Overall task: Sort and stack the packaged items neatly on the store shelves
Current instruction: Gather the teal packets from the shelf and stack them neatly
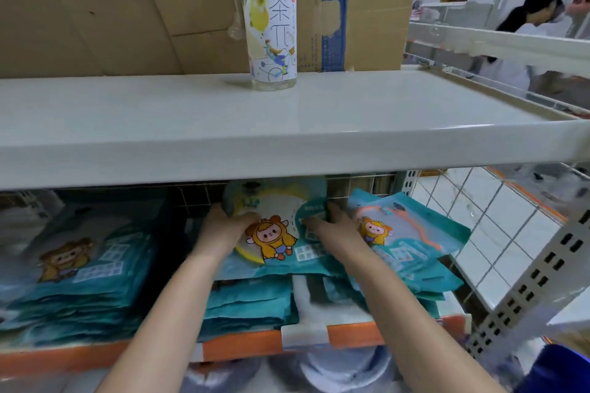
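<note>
Both hands, left hand (228, 226) and right hand (332, 226), grip the top teal pouch (274, 239) by its side edges. It looks light, floppy and slick, so edge holds seem best.

both hands (228, 226) (332, 226) gripping teal packet (274, 239)

Teal packets (281, 242) printed with a yellow-orange cartoon figure and white grids are seen above an orange shelf edge (242, 344), while a clear bottle (269, 19) with a white, yellow and blue label is set against brown cardboard (95, 9).
</note>
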A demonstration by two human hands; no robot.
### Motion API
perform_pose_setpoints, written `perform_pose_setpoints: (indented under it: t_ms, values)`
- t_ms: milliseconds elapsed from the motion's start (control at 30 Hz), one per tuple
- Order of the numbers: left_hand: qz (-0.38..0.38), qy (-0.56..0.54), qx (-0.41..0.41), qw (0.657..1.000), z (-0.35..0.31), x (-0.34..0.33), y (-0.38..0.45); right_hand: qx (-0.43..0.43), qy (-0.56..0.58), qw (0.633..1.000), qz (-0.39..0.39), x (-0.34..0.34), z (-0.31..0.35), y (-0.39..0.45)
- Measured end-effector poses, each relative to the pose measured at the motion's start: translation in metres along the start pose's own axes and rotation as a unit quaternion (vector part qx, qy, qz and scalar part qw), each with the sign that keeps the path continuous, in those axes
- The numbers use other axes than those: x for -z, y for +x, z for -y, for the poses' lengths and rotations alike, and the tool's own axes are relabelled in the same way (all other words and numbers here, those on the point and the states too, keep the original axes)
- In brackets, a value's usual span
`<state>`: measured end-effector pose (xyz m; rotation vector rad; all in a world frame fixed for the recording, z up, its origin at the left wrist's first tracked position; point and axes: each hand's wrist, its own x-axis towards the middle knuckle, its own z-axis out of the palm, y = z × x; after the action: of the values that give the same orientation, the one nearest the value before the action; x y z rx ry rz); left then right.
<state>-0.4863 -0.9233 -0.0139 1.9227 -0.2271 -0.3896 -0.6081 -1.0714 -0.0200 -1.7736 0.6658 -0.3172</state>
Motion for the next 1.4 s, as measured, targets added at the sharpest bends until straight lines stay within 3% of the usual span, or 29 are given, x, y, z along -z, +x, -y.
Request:
perform_pose_setpoints:
  t_ms: [167,267,333,400,500,733,833,1000,1133,1267,1400]
  values:
    - [-0.032,0.129,0.033,0.991,0.029,0.044,0.003,-0.01,-0.061,0.998,0.022,-0.052,0.004,0.0]
    - [-0.023,0.255,0.069,0.964,0.049,0.051,0.004,-0.019,-0.234,0.972,0.0,-0.071,-0.003,-0.003]
    - [0.015,0.218,0.081,0.972,0.056,0.051,0.005,-0.04,-0.266,0.963,0.002,-0.077,-0.003,-0.005]
    - [0.05,0.126,0.086,0.987,0.059,0.052,0.006,-0.069,-0.158,0.985,0.03,-0.079,0.003,-0.008]
    - [0.071,0.083,0.083,0.991,0.065,0.056,0.01,-0.092,-0.02,0.994,0.053,-0.078,0.007,-0.008]
    - [0.071,0.068,0.084,0.992,0.062,0.058,0.016,-0.079,0.056,0.992,0.076,-0.072,-0.005,-0.007]
    - [0.036,0.118,0.06,0.991,0.049,0.055,0.021,-0.035,0.045,0.998,0.02,-0.058,-0.005,-0.006]
    - [-0.031,0.244,-0.053,0.968,0.009,0.016,0.009,0.035,-0.053,0.982,-0.177,0.003,-0.009,-0.006]
    - [0.051,0.214,-0.125,0.967,-0.026,-0.05,-0.009,-0.041,-0.097,0.945,-0.309,0.06,-0.039,-0.003]
    - [0.13,0.276,-0.147,0.941,-0.036,-0.118,-0.013,-0.1,-0.168,0.915,-0.353,0.103,-0.07,-0.002]
    - [0.139,0.32,-0.115,0.93,-0.03,-0.166,-0.004,-0.176,-0.24,0.896,-0.33,0.132,-0.095,0.0]
